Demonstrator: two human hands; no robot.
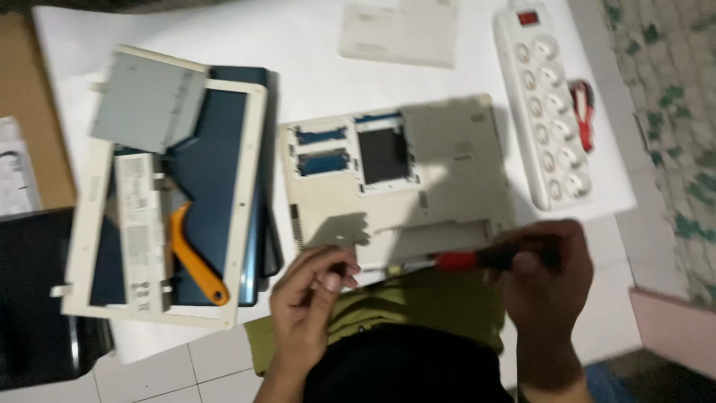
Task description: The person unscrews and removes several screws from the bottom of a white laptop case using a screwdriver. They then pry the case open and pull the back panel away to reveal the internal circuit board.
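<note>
An overturned white laptop base (447,172) lies on the white table (298,60), with its memory and drive bays uncovered. My right hand (544,287) grips a red and black screwdriver (477,259) that points left along the base's near edge. My left hand (309,298) hovers just off the base's near left corner, fingertips pinched together near the screwdriver tip. Whether something small is between those fingers is too blurred to tell.
At left lie a white screen bezel (250,201) over a dark blue lid, a grey cover plate (149,101), a white battery pack (138,231) and an orange pry tool (194,261). A white power strip (544,104) sits at right, red-handled pliers (583,112) beside it.
</note>
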